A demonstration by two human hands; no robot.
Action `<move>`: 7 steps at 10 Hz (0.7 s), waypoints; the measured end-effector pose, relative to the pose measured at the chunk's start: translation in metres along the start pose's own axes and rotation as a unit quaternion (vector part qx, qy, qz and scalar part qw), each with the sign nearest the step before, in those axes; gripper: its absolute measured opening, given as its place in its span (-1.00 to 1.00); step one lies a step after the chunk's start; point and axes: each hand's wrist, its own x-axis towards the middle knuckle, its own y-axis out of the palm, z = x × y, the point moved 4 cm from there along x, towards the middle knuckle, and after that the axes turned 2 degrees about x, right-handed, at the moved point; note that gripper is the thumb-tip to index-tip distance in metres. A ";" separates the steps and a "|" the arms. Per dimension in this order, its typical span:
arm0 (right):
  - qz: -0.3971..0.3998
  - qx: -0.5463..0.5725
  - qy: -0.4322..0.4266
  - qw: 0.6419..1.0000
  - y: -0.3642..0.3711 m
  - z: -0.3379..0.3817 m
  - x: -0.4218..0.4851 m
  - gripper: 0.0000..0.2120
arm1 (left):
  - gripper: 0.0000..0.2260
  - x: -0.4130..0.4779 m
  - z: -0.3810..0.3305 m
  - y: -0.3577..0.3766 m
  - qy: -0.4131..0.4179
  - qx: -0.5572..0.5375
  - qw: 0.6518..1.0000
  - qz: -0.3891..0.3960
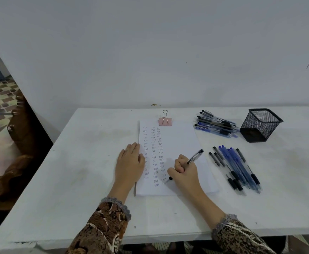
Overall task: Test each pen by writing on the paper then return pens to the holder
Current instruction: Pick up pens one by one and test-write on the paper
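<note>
A white paper stack (179, 142) lies on the table, held by a pink binder clip (165, 121), with three columns of the handwritten word "Test". My right hand (184, 173) grips a clear pen with black ends (195, 156); its tip touches the paper at the bottom of the third column. My left hand (129, 164) lies flat on the paper's left edge. A black mesh holder (260, 125) stands at the back right and looks empty. One heap of pens (217, 123) lies left of the holder. Another group of pens (236, 168) lies right of the paper.
The white table (76, 171) stands against a pale wall. A brown wooden chair (17, 143) is off the table's left side, over a patterned floor. The table's front edge runs just below my patterned sleeves.
</note>
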 end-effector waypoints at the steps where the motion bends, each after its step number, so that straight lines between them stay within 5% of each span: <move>1: -0.016 0.077 0.047 0.996 -0.004 -0.004 0.000 -0.56 | -0.57 0.000 0.000 0.000 0.001 -0.001 1.000 0.003; 2: -0.035 0.267 0.160 0.950 -0.008 -0.005 0.010 -0.57 | -0.58 0.000 0.000 0.000 0.000 -0.002 1.000 0.002; 3: -0.013 0.305 0.239 0.922 -0.012 -0.002 0.025 -0.68 | -0.58 0.000 0.000 -0.001 0.001 0.000 1.000 -0.003; 6: -0.054 0.429 0.270 0.860 -0.014 -0.012 0.046 -0.72 | -0.58 0.000 -0.001 -0.002 0.000 -0.002 1.000 -0.008; 7: -0.069 0.371 0.279 0.883 -0.014 -0.014 0.042 -0.75 | -0.58 -0.001 -0.002 -0.002 0.002 -0.001 1.000 -0.010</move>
